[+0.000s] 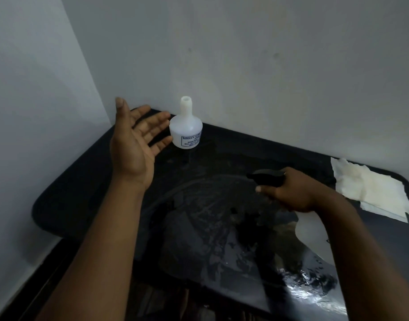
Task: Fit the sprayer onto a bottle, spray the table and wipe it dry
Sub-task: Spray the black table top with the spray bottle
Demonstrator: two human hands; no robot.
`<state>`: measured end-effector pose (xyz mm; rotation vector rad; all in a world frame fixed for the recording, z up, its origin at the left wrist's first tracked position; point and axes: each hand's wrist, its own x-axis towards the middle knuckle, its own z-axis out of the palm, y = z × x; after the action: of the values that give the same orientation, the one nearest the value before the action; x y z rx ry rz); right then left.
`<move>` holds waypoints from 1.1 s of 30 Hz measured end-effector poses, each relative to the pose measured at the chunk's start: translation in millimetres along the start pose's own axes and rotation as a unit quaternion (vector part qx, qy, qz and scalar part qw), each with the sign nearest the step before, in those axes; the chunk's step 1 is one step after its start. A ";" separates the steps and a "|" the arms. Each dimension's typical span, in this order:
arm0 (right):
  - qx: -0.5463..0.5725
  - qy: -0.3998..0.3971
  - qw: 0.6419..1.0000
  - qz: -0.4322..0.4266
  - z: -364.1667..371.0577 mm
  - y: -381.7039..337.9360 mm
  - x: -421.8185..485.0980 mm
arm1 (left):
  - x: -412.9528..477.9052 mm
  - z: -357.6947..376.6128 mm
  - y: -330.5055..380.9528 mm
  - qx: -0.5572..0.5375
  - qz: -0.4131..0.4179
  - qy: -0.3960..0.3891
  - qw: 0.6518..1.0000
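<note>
My right hand point(291, 193) grips a black sprayer head point(269, 176) fitted on a white bottle point(311, 232), held tilted above the dark table point(87, 181) with the nozzle pointing left. My forearm hides part of the bottle body. The tabletop below looks wet and streaked point(222, 228). My left hand point(136, 140) is raised with the palm open and fingers spread, holding nothing, just left of a second white bottle point(186, 127) that stands upright and uncapped at the back of the table.
A folded white paper towel point(372, 191) lies at the table's right edge. Grey walls point(245, 66) close the table in at the back and on the left. The table's rounded front-left corner point(41, 212) drops off to the floor.
</note>
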<state>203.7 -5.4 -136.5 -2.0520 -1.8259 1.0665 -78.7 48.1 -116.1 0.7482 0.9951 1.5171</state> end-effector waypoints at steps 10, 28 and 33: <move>0.005 0.068 0.996 0.050 5.5 1.4 7.2 | 2.4 1.5 1.9 -0.004 0.007 0.005 1.000; -0.005 0.012 1.000 0.017 40.7 -41.9 6.7 | 6.9 -5.7 8.1 0.004 0.044 0.025 0.999; 0.002 -0.004 1.000 0.012 53.3 -50.7 6.1 | 8.2 -5.4 8.9 0.002 0.044 0.029 0.999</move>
<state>130.7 -5.1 -147.9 -2.0756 -1.8064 1.0853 -89.0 54.9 -111.0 0.7626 1.0199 1.6227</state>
